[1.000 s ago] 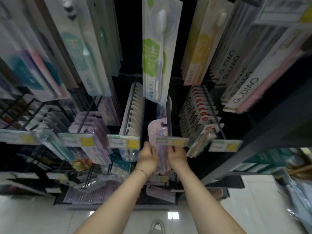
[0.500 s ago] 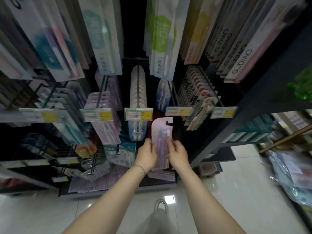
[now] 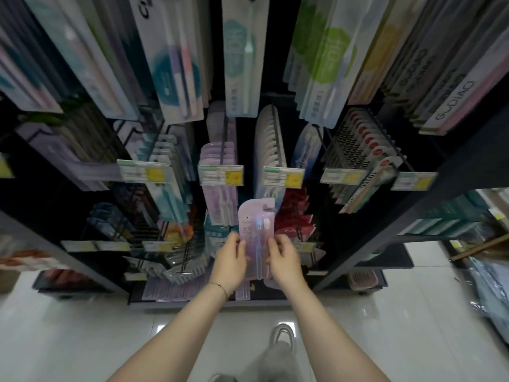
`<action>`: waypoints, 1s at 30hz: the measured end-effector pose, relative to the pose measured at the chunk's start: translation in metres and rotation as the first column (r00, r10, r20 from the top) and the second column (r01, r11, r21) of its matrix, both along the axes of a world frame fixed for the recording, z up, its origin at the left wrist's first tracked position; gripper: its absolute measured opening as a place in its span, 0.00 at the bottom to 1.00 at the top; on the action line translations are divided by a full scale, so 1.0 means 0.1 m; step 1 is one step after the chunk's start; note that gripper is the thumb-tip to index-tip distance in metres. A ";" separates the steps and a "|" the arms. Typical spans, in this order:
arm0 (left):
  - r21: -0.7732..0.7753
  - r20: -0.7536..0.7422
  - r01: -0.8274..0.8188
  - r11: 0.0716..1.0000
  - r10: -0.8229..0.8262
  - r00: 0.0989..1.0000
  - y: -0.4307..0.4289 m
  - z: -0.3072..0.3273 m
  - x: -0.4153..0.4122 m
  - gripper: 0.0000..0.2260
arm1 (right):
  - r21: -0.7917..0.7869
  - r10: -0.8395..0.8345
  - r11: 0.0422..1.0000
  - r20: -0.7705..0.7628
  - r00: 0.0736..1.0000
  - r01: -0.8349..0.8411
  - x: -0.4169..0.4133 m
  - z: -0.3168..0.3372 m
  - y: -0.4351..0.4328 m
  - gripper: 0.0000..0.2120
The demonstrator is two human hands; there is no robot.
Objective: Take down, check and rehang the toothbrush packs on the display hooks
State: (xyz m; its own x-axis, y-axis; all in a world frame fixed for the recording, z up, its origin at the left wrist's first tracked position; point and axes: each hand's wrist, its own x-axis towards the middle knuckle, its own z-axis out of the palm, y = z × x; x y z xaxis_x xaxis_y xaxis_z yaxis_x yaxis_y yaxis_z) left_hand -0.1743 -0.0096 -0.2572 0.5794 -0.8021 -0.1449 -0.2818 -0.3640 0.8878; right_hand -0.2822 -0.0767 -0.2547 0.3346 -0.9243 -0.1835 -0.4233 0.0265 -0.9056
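Observation:
I hold one lilac toothbrush pack point(image 3: 255, 230) upright in front of the display, below the row of price tags. My left hand point(image 3: 230, 261) grips its left edge and my right hand point(image 3: 283, 260) grips its right edge. The pack's hanging slot at the top is free of any hook. Just above and to the right, a display hook point(image 3: 321, 150) with a yellow-and-white price tag point(image 3: 341, 176) carries a single bluish pack. To the left hangs a row of matching lilac packs point(image 3: 219, 175) on another hook.
Long toothbrush packs point(image 3: 242, 59) hang from the upper hooks overhead. Red packs point(image 3: 296, 213) hang behind my right hand. White packs point(image 3: 271, 144) and black-and-red packs point(image 3: 363, 144) fill neighbouring hooks. A dark shelf frame point(image 3: 385, 230) runs down on the right; glossy white floor point(image 3: 82, 326) lies below.
Both hands have drawn the lilac pack off its hook and down, away from the price tags. My view has tilted lower and back from the display.

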 end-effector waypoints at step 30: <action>-0.138 -0.052 -0.189 0.972 0.184 0.982 -0.38 0.22 0.76 0.04 | -0.104 0.111 0.988 -0.034 0.993 -0.114 0.83 0.36 -0.44 0.10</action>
State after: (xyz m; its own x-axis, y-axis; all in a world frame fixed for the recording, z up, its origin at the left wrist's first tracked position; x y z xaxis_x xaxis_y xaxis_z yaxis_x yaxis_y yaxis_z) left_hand -0.0979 -0.0474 -0.2355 0.7168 -0.6944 -0.0633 -0.1849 -0.2769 0.9429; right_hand -0.1988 -0.1203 -0.2187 0.4339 -0.8957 -0.0976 -0.4430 -0.1178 -0.8888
